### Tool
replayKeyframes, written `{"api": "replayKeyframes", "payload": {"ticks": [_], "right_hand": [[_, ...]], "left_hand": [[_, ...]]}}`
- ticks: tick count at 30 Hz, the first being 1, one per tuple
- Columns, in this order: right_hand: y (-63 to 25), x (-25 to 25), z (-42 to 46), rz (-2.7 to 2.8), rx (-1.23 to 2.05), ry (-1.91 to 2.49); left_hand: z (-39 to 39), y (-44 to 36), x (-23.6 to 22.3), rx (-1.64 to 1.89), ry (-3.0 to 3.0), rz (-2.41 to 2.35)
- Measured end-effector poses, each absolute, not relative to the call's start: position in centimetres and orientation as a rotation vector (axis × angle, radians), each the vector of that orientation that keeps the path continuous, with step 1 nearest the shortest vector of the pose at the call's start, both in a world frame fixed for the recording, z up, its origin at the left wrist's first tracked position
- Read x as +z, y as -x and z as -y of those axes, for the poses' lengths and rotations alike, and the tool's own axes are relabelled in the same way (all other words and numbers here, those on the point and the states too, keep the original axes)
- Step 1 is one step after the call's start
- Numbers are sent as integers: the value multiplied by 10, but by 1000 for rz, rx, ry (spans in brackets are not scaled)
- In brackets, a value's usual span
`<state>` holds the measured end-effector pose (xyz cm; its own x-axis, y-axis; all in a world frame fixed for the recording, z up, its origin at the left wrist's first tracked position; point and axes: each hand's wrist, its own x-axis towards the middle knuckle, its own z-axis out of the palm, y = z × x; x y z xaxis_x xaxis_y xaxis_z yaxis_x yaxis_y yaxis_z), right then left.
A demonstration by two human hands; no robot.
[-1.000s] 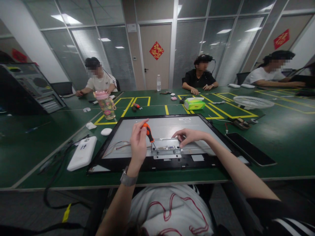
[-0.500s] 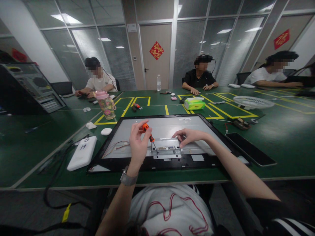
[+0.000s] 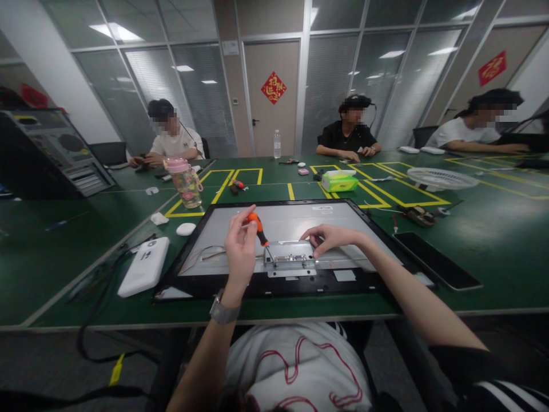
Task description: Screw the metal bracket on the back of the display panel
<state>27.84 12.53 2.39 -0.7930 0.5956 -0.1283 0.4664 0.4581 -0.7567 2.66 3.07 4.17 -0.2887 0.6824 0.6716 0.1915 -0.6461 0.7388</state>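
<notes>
My left hand (image 3: 241,243) is closed around the handle of an orange and black screwdriver (image 3: 259,230). The tool leans, its shaft pointing down to the left end of a metal bracket (image 3: 291,273) with a row of ports. My right hand (image 3: 328,237) grips the right side of that bracket, thumb in front and fingers curled over the back edge. Bracket and hands are over a flat display panel (image 3: 278,220) lying on its face, grey-backed with a black frame. Thin wires (image 3: 206,252) run across the panel left of my left hand.
Left of the panel lie a white power bank (image 3: 144,268), a white oval object (image 3: 186,229) and a lidded bottle (image 3: 186,186). A black phone (image 3: 435,260) lies right. Behind are red-handled pliers (image 3: 237,186), a tissue pack (image 3: 339,181) and a white fan grille (image 3: 441,178). Several people sit opposite.
My left fingers have shifted and straightened on the screwdriver handle, and the handle has turned a little. My right hand stays put on the bracket.
</notes>
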Motion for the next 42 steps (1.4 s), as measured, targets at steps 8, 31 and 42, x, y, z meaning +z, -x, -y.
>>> {"api": "replayKeyframes", "payload": {"ticks": [8, 31, 42], "right_hand": [[-278, 24, -125, 2551, 1239, 939], [-279, 20, -128, 2535, 1279, 924], [-278, 20, -127, 2528, 1252, 948]], "left_hand": [[-32, -25, 39, 1996, -1628, -1045], [-32, -27, 40, 1950, -1491, -970], [-34, -25, 40, 1959, -1604, -1017]]}}
